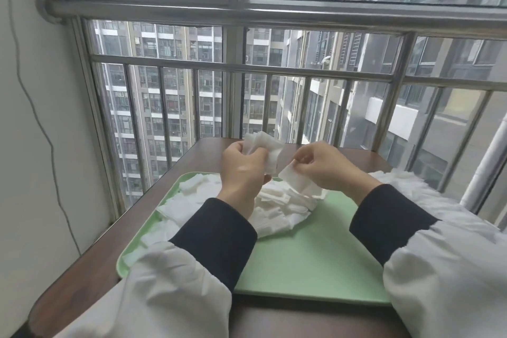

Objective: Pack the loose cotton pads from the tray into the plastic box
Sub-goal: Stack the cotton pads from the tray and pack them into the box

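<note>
1. Above the far edge of the green tray [315,255], the left hand [244,170] grips a stack of cotton pads [267,149].
2. Also above the tray, the right hand [326,164] pinches a single pad [295,178].
3. On the tray, loose pads [277,208] lie heaped.

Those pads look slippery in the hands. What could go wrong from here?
1. The stack in the left hand looks fanned and uneven; some could slip out and scatter.
2. The right hand pinches one pad by its edge, so it may fold or drop.
3. The left sleeve lies over loose pads near the tray rim and might sweep some onto the table.
</note>
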Demonstrator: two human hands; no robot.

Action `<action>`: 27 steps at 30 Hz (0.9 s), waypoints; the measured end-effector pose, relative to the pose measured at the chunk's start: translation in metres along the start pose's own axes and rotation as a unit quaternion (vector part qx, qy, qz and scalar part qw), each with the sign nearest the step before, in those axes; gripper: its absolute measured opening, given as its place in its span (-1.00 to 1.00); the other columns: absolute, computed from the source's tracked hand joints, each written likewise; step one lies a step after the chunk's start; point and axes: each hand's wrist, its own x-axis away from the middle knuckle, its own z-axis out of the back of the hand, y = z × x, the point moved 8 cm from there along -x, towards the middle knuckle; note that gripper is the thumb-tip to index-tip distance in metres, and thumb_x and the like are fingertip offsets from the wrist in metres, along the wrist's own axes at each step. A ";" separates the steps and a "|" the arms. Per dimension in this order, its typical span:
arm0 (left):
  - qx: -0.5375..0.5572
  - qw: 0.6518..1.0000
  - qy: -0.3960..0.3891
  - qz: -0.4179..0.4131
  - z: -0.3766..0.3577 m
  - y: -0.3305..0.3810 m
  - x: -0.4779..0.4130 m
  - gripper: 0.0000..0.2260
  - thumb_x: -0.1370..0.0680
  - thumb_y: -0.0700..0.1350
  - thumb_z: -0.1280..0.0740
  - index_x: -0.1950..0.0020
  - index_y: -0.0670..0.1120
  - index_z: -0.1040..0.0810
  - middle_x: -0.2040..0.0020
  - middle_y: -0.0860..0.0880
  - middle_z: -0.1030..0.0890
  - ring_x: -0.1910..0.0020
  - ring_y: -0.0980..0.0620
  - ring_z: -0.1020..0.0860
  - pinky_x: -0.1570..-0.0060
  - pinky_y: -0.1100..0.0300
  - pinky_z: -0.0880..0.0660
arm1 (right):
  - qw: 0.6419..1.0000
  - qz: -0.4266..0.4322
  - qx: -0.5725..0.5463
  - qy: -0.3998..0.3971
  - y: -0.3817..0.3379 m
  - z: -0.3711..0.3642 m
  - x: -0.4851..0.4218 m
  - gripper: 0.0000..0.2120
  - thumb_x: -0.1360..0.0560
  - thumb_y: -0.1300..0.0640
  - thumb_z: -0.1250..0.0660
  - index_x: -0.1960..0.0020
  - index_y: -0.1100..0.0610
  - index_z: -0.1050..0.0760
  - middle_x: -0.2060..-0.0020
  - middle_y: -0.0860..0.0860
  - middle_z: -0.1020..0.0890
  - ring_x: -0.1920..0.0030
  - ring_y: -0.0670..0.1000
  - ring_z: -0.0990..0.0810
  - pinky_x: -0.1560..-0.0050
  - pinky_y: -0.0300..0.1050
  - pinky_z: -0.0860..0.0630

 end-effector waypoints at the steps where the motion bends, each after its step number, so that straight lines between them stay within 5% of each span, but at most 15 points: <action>1: -0.001 1.000 -0.002 -0.001 0.000 0.000 0.000 -0.87 -0.57 -0.24 -0.31 -0.10 -0.18 -0.56 -0.01 -0.17 -0.64 0.07 -0.07 -0.65 0.30 0.24 -0.63 | 0.999 0.004 -0.034 0.015 -0.003 0.007 0.006 -0.89 -0.58 0.12 -0.35 0.05 0.01 -0.65 0.18 -0.08 -0.65 0.19 -0.15 -0.57 0.40 -0.43 -0.40; 8: -0.034 0.999 -0.011 0.005 -0.004 -0.004 0.001 -0.83 -0.55 -0.24 -0.32 -0.13 -0.15 -0.57 -0.13 -0.19 -0.64 -0.11 -0.14 -0.64 0.30 0.25 -0.63 | 0.963 -0.036 -0.265 0.030 0.006 0.016 0.038 -0.95 -0.54 0.21 -0.42 0.06 0.11 -0.65 0.28 -0.03 -0.69 0.30 -0.10 -0.63 0.34 -0.28 -0.53; 12: -0.053 0.998 -0.019 0.005 -0.006 -0.007 0.000 -0.84 -0.56 -0.23 -0.33 -0.13 -0.13 -0.56 -0.13 -0.19 -0.64 -0.10 -0.14 -0.65 0.26 0.23 -0.64 | 0.987 -0.073 -0.139 0.032 0.023 0.000 0.041 -0.94 -0.52 0.20 -0.38 0.08 0.12 -0.64 0.23 0.05 -0.69 0.26 0.00 -0.60 0.14 -0.07 -0.59; 18: -0.076 0.996 -0.040 0.001 -0.008 -0.007 0.001 -0.88 -0.54 -0.24 -0.32 -0.05 -0.09 -0.57 -0.09 -0.16 -0.66 -0.07 -0.14 -0.67 0.23 0.20 -0.64 | 0.995 -0.061 0.007 0.075 0.025 0.013 0.046 -0.94 -0.49 0.08 -0.34 0.12 -0.01 -0.59 0.22 -0.08 -0.66 0.12 0.00 -0.64 0.07 -0.09 -0.58; 21: -0.084 0.996 -0.041 0.002 -0.008 -0.008 0.001 -0.85 -0.52 -0.23 -0.31 -0.07 -0.12 -0.58 -0.10 -0.19 -0.66 -0.09 -0.15 -0.67 0.23 0.21 -0.64 | 0.985 -0.069 -0.128 0.094 0.025 0.019 0.046 -0.96 -0.48 0.12 -0.37 0.14 0.06 -0.59 0.24 -0.02 -0.67 0.22 -0.03 -0.62 0.31 -0.27 -0.46; 27: -0.087 0.995 -0.040 0.004 -0.009 -0.009 0.001 -0.88 -0.54 -0.21 -0.30 -0.01 -0.15 -0.62 -0.06 -0.20 -0.66 0.00 -0.13 -0.66 0.29 0.23 -0.62 | 0.910 -0.076 -0.403 0.061 0.019 0.018 0.046 -0.97 -0.53 0.23 -0.35 0.10 0.18 -0.55 0.37 -0.03 -0.45 0.40 -0.05 -0.38 0.30 -0.20 -0.40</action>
